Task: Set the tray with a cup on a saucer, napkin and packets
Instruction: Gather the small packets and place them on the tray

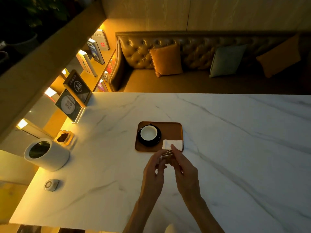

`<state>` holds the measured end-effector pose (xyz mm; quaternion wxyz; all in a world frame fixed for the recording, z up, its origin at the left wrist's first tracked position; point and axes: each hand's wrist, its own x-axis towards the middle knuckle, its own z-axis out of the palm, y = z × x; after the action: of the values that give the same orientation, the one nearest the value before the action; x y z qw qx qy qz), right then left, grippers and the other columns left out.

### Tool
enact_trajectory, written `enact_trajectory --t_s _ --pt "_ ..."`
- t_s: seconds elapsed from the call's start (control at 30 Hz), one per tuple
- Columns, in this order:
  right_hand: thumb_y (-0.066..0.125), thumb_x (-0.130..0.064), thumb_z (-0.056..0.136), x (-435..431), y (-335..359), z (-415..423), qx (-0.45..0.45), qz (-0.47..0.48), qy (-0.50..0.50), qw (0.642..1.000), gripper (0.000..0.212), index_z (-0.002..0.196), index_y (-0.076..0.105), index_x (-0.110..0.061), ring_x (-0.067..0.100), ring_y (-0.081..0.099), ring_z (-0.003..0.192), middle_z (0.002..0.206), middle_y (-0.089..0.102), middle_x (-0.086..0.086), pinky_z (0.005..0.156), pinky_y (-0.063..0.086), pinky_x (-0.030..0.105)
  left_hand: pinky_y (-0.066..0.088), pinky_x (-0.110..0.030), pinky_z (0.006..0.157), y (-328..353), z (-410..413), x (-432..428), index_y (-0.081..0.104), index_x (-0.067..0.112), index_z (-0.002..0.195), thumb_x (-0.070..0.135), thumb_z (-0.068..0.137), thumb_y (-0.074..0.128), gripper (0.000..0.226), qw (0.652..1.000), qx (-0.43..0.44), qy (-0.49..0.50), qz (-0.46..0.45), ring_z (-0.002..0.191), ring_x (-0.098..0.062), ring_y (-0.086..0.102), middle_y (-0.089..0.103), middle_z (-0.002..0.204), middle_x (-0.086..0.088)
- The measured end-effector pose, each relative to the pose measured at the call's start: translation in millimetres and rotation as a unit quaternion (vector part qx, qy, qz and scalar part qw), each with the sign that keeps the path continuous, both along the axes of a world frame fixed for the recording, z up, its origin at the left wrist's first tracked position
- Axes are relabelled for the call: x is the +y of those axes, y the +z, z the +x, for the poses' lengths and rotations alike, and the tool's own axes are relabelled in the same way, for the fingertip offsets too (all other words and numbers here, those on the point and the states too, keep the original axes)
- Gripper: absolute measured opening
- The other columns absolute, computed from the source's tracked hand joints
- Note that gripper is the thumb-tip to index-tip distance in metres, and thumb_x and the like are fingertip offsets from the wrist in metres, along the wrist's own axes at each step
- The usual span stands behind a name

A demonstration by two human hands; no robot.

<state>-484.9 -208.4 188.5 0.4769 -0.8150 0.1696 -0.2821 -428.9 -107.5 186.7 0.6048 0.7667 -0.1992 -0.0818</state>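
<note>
Counts: 1 tray point(170, 130), 1 cup point(148, 133), 1 saucer point(149, 142), 1 napkin point(175, 144), packets point(166, 154) in hands – a few, exact number unclear; 2 hands; 3 cushions on the sofa; 2 sign stands; 1 white canister point(48, 154)

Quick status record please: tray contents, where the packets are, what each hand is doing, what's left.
tray: wooden, on the marble table
cup: white inside, empty, on the dark saucer, tray's left half
napkin: white, folded, tray's near right corner
packets: thin sticks, held between both hands just before the tray's near edge
left hand: pinching the packets
right hand: pinching the packets
left to do: packets onto the tray
</note>
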Motion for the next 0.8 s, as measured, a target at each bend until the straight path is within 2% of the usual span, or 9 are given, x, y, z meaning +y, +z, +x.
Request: enact_trajectory --t_s 0.07,0.3,0.4,0.47,0.53,0.6,0.67,0.73,0.8 --pt "0.055 -0.017 0.090 11 1 0 -0.007 -0.030 0.007 0.999 0.043 0.132 0.051 -0.014 0.010 0.064 0.109 0.120 0.067 0.002 0.093 0.053 0.024 0.059 -0.026 0.081 0 3 11 0.058 0.029 0.124 0.007 0.098 0.051 0.035 1.000 -0.004 -0.011 0.008 0.106 -0.009 0.067 0.068 0.119 0.007" --pt "0.054 -0.016 0.088 55 3 8 0.022 -0.060 0.022 0.998 0.049 0.135 0.041 -0.014 0.017 0.061 0.116 0.129 0.061 0.006 0.097 0.050 0.031 0.057 -0.027 0.088 -1 15 48 0.056 0.032 0.125 0.007 0.098 0.052 0.038 0.998 -0.034 -0.027 0.044 0.109 -0.003 0.064 0.067 0.119 0.010" --pt "0.051 -0.024 0.092 68 3 13 0.018 -0.045 0.017 0.999 0.042 0.132 0.046 -0.012 0.018 0.063 0.112 0.124 0.064 0.008 0.095 0.053 0.035 0.057 -0.029 0.089 -7 19 60 0.058 0.026 0.126 0.008 0.098 0.051 0.034 0.998 -0.022 -0.023 0.046 0.109 -0.005 0.064 0.067 0.119 0.008" --pt "0.050 -0.031 0.092 72 3 16 0.010 -0.046 0.018 0.999 0.042 0.128 0.053 -0.010 0.017 0.067 0.105 0.117 0.068 0.008 0.090 0.056 0.034 0.057 -0.028 0.088 -8 20 67 0.059 0.026 0.125 0.010 0.099 0.051 0.032 0.999 -0.008 -0.021 0.044 0.107 -0.006 0.065 0.068 0.118 0.007" --pt "0.058 -0.021 0.089 75 1 21 0.015 -0.053 0.018 0.998 0.038 0.126 0.056 -0.010 0.015 0.068 0.101 0.113 0.070 0.007 0.088 0.057 0.030 0.058 -0.025 0.084 -7 23 73 0.059 0.031 0.122 0.013 0.099 0.050 0.030 0.999 0.009 -0.016 0.033 0.104 -0.007 0.066 0.069 0.115 0.006" --pt "0.059 -0.017 0.086 79 -1 26 0.035 -0.043 0.011 0.998 0.045 0.130 0.049 -0.015 0.010 0.067 0.097 0.110 0.071 0.005 0.088 0.051 0.012 0.059 -0.023 0.080 -7 28 76 0.060 0.033 0.118 0.015 0.099 0.050 0.028 0.999 0.023 -0.014 0.022 0.101 -0.006 0.067 0.070 0.112 0.007" --pt "0.054 -0.024 0.086 83 -3 31 0.061 -0.032 -0.002 0.998 0.049 0.133 0.042 -0.020 0.004 0.065 0.090 0.106 0.073 0.004 0.082 0.043 -0.001 0.059 -0.023 0.080 -7 33 77 0.062 0.031 0.117 0.016 0.100 0.049 0.026 0.999 0.024 -0.013 0.023 0.099 -0.004 0.067 0.070 0.110 0.008" --pt "0.051 -0.029 0.086 84 -4 34 0.072 -0.033 0.000 0.997 0.049 0.134 0.041 -0.023 0.005 0.067 0.084 0.101 0.074 0.003 0.080 0.047 0.004 0.059 -0.025 0.080 -9 38 76 0.062 0.026 0.117 0.016 0.101 0.047 0.025 0.999 0.028 -0.014 0.020 0.098 -0.005 0.067 0.070 0.109 0.008" --pt "0.052 -0.030 0.086 82 -4 37 0.073 -0.040 0.003 0.997 0.049 0.134 0.046 -0.018 0.007 0.069 0.083 0.101 0.074 0.003 0.079 0.053 0.014 0.060 -0.026 0.079 -11 42 75 0.062 0.025 0.118 0.017 0.101 0.047 0.025 0.999 0.038 -0.014 0.019 0.096 -0.006 0.068 0.070 0.108 0.007"
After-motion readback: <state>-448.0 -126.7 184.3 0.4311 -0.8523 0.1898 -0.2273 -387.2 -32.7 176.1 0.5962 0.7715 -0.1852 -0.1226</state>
